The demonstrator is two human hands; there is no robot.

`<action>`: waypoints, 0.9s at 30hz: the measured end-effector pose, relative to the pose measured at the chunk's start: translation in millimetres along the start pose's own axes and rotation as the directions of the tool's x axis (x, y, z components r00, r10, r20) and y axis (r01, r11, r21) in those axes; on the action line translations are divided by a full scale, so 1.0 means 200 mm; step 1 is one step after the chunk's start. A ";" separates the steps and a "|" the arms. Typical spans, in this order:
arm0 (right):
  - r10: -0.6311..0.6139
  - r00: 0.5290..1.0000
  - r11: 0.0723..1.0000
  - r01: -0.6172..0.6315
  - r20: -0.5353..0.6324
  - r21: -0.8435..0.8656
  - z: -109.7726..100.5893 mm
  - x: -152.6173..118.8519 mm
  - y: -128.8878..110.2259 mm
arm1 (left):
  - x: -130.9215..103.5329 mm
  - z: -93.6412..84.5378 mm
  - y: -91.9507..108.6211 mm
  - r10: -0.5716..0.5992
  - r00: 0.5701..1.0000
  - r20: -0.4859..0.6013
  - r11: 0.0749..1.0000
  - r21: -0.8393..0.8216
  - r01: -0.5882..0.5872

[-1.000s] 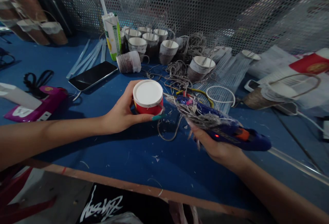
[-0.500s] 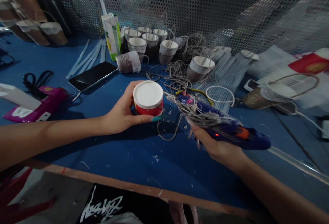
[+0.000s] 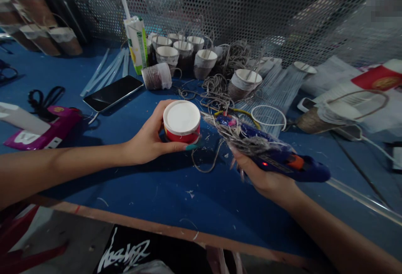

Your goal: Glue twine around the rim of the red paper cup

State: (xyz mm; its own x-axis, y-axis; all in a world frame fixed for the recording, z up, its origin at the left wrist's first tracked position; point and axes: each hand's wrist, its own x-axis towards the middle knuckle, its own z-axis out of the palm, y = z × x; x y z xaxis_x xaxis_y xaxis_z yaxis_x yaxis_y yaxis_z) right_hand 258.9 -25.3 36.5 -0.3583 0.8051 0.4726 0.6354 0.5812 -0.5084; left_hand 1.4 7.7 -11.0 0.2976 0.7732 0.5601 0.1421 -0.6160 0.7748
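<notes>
My left hand (image 3: 153,133) is wrapped round a red paper cup (image 3: 181,119), its white base facing up. In my right hand (image 3: 260,177) is a blue hot glue gun (image 3: 279,161) with an orange switch and a small red light. Grey fibres cling thickly to its front, and its nozzle points at the side of the cup, very close; I cannot tell whether it touches. A clear glue stick (image 3: 361,192) sticks out of the gun's back. Below the cup, a thin cord (image 3: 205,169) loops on the blue table (image 3: 150,194).
Several twine-wrapped cups (image 3: 205,62) with handles stand at the back beside tangled twine (image 3: 216,83) and a drink carton (image 3: 136,45). A phone (image 3: 113,93) lies left of centre, near clear glue sticks (image 3: 105,73). Behind rises a perforated metal screen (image 3: 220,10).
Almost nothing differs. The cup in my left hand has shifted very slightly, and the glue gun stays beside it.
</notes>
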 end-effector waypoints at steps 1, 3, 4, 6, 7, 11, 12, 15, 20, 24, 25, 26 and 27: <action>0.007 1.000 1.000 -0.007 0.002 0.005 0.00 0.00 0.00 | 0.00 0.00 0.00 0.003 1.000 -0.001 1.000 0.011 -0.003; 0.023 1.000 1.000 -0.023 0.008 0.010 0.00 0.00 0.00 | 0.00 0.00 0.00 0.016 1.000 -0.003 0.999 0.028 -0.016; 0.030 1.000 0.999 -0.030 0.009 0.011 0.00 0.00 0.00 | 0.00 0.00 0.00 0.023 1.000 -0.003 0.999 0.033 -0.023; 0.039 0.999 0.999 -0.040 0.008 0.015 0.00 -0.01 0.00 | 0.00 0.00 0.00 0.041 0.999 -0.001 0.998 0.037 -0.041; 0.041 0.999 0.999 -0.041 0.008 0.018 0.00 -0.01 0.01 | 0.00 0.00 0.00 0.052 0.999 0.000 0.998 0.038 -0.052; 0.016 1.000 1.000 -0.016 0.017 0.023 0.00 -0.01 0.01 | 0.00 0.00 0.01 0.076 0.997 0.009 0.996 0.044 -0.077; 0.016 1.000 1.000 -0.016 0.017 0.017 0.00 -0.01 0.01 | 0.00 0.00 0.01 0.071 0.997 0.012 0.996 0.046 -0.071; 0.017 1.000 1.000 -0.017 0.009 0.000 0.00 -0.01 0.02 | 0.00 0.00 0.00 0.059 0.998 0.020 0.997 0.043 -0.059; 0.017 1.000 1.000 -0.017 0.010 0.011 0.00 -0.01 0.01 | -0.01 0.00 0.00 0.057 0.998 0.017 0.998 0.038 -0.057; -0.012 1.000 1.000 0.011 0.010 0.029 -0.01 0.01 0.00 | -0.01 0.00 0.00 0.062 0.998 0.034 0.997 0.043 -0.064; -0.018 1.000 0.999 0.018 0.012 0.027 -0.01 0.01 -0.01 | -0.01 0.00 0.00 0.065 0.997 0.035 0.997 0.041 -0.066; -0.022 1.000 1.000 0.022 0.015 0.022 -0.01 0.01 -0.01 | -0.01 0.00 0.00 0.069 0.997 0.031 0.997 0.035 -0.071; -0.022 1.000 1.000 0.022 0.019 0.017 -0.01 0.02 -0.01 | 0.00 0.00 0.00 0.076 0.997 0.025 0.997 0.026 -0.076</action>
State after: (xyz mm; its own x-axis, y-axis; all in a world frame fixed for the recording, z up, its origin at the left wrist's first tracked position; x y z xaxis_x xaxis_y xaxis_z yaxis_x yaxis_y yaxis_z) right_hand 258.4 -23.4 40.1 -0.3853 0.7941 0.4701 0.6157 0.6007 -0.5100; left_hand 1.3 6.4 -10.8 0.3313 0.7203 0.6095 0.1439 -0.6770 0.7218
